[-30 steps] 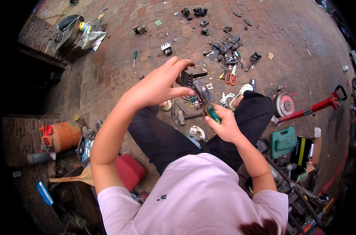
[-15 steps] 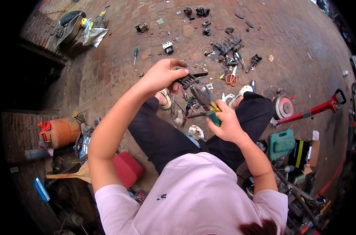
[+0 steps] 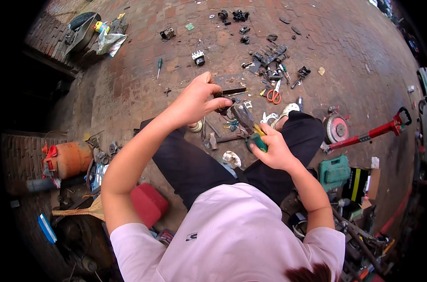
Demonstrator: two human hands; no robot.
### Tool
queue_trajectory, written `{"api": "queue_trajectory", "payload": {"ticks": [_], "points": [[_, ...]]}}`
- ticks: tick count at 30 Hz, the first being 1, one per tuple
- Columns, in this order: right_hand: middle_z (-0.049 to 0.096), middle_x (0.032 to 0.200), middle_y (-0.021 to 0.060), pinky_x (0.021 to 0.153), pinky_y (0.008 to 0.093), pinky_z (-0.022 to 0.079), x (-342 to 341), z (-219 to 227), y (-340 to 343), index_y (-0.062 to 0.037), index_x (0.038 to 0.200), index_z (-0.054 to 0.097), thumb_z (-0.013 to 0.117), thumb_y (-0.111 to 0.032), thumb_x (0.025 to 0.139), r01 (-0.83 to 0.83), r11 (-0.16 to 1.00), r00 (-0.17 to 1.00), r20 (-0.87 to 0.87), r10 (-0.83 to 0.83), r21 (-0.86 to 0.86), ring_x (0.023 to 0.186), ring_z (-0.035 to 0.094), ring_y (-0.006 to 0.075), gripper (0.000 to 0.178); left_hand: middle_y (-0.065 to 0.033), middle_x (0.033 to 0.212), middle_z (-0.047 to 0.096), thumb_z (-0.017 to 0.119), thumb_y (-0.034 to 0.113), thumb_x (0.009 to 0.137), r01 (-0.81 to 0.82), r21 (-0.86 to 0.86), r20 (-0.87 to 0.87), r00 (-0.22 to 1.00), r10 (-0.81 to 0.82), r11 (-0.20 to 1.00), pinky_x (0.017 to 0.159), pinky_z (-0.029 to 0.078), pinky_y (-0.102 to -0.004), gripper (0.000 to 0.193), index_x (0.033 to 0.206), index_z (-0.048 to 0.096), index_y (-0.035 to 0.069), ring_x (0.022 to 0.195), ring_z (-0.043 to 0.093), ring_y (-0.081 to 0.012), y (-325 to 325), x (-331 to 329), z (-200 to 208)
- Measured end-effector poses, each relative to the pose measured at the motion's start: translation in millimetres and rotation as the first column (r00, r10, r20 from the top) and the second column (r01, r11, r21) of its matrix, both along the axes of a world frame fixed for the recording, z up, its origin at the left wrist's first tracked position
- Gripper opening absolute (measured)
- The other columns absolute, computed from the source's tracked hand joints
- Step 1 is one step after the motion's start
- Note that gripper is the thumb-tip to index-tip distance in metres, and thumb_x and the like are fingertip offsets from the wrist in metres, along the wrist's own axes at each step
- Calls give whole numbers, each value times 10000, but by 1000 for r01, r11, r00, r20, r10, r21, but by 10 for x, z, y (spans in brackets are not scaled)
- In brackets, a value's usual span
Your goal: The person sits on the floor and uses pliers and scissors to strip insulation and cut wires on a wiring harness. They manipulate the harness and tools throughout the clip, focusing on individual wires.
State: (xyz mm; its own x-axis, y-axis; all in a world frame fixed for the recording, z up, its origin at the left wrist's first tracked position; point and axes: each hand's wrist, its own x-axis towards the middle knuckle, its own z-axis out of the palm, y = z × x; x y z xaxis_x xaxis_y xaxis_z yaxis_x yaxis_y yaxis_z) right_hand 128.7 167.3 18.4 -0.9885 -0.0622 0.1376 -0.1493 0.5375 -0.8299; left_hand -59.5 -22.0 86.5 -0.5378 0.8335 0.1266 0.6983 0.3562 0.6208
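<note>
My left hand [image 3: 205, 96] is closed around a small black part [image 3: 223, 110], mostly hidden by the thumb and fingers. In my right hand [image 3: 275, 149] is a pair of pliers [image 3: 244, 118] with green and yellow handles. The jaws point up and left and reach the edge of the black part; whether they grip it I cannot tell. Just past my left fingers is a dark flat bar [image 3: 235, 90]. A hammer [image 3: 218, 140] lies on the ground between my feet, below the pliers.
Orange-handled scissors [image 3: 274, 96] lie ahead to the right, near a heap of black parts [image 3: 272, 58]. A green screwdriver [image 3: 160, 66] is at the far left. Rightward are a red disc [image 3: 338, 128], a red bar tool [image 3: 373, 134] and a green case [image 3: 334, 171]. An orange gas cylinder [image 3: 70, 160] lies left.
My left hand has turned the black part, so its slotted face no longer shows. The coloured wires that hung below it are mostly out of sight. The pliers have shifted only slightly.
</note>
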Motion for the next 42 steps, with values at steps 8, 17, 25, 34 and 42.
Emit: {"api": "queue_trajectory", "payload": {"ticks": [8,17,25,34,42], "points": [[526,960,136,682,386,489,-36,-80,198,15,697,600,722,-107,626,114,833,960,-274,47,542,809,586,298,187,27,686,537,575,363,918,-85,-295,922,237,307,952,560,383,-270,352,712,572,78,575,440,-106,24,-12,-249],[494,838,125,620,348,442,103,-240,157,44,662,561,641,-128,779,-129,990,990,63,126,59,708,564,256,224,-99,1255,495,719,294,743,77,168,-41,997,-71,983,1007,392,-370,625,1278,483,70,1194,479,-269,-154,207,-117],[498,654,8,530,225,371,126,-153,220,-12,722,540,579,-220,860,-24,646,723,434,538,-763,551,454,64,252,-79,1207,568,659,231,701,389,-1,-788,568,-240,921,946,465,-369,533,1197,556,66,1110,560,-239,-194,134,-304],[449,828,107,622,390,466,39,-91,197,9,643,565,685,-116,698,-82,904,994,-33,105,420,734,535,262,182,-59,639,627,532,339,928,219,-249,383,917,-112,943,539,490,-317,349,812,604,17,528,598,-184,-76,139,-327],[477,865,39,622,334,481,-15,-370,420,-60,612,562,766,-185,470,28,722,914,-311,262,691,756,504,219,278,-116,613,577,448,499,936,59,-30,979,-201,41,998,402,491,-262,552,888,545,-43,371,506,-135,-271,434,-759]]}}
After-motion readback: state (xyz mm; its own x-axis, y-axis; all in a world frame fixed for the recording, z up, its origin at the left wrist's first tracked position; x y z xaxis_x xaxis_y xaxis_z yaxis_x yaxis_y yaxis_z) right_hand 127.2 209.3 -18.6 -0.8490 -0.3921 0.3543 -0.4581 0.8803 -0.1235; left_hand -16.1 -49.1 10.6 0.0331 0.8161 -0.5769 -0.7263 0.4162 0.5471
